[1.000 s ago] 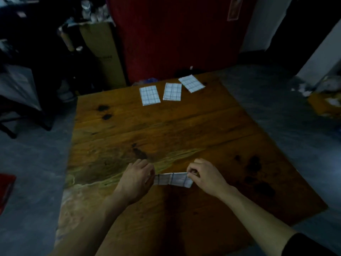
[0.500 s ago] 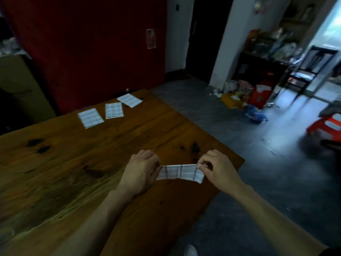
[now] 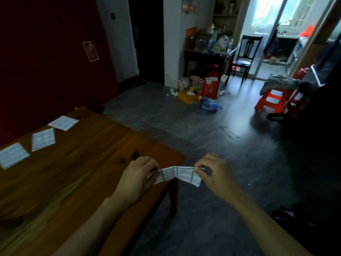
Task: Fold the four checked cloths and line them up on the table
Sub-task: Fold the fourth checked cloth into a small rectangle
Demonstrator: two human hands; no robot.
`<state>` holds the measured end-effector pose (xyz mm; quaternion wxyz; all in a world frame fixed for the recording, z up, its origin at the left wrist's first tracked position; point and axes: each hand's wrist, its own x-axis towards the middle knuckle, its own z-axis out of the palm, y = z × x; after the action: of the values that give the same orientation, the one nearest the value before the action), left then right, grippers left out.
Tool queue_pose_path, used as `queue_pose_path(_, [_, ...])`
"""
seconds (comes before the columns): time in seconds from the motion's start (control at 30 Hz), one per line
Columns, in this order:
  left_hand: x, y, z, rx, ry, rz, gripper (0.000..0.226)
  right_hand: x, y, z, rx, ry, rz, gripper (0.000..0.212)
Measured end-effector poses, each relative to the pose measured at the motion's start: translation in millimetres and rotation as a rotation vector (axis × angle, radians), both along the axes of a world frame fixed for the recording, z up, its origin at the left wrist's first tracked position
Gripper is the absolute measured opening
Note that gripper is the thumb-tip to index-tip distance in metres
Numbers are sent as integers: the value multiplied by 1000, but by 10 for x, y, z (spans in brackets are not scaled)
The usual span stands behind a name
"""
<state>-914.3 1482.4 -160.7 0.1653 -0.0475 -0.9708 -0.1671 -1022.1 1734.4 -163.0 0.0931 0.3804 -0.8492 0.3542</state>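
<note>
Both hands' grips (image 3: 140, 177) (image 3: 215, 174) on cloth (image 3: 177, 173) ends

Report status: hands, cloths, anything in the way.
Left hand and right hand pinch ends of fourth cloth, off the table corner. Three folded cloths lined up far side. Nothing in the way.

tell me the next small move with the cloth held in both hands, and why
Probably bring the narrow folded white checked cloth back over the brown wooden table and set it down. The left hand and right hand hold it stretched in the air past the table's corner, while three folded white checked cloths already lie in a row at the far edge, so the fourth belongs beside them.
</note>
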Motion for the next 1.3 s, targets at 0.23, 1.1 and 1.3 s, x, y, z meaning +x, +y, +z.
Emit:
queue_pose_path(0.23, [-872, 1057, 86, -23, 28, -29, 3, -776, 1079, 9, -36, 6, -89, 10])
queue_pose_path(1.1, [-4440, 777, -412, 141, -68, -115, 8, -4183, 956, -330, 241, -127, -83, 8])
queue_pose_path(1.3, [-5245, 444, -450, 220, -97, -56, 10, -5042, 580, -473, 151, -169, -84, 7])
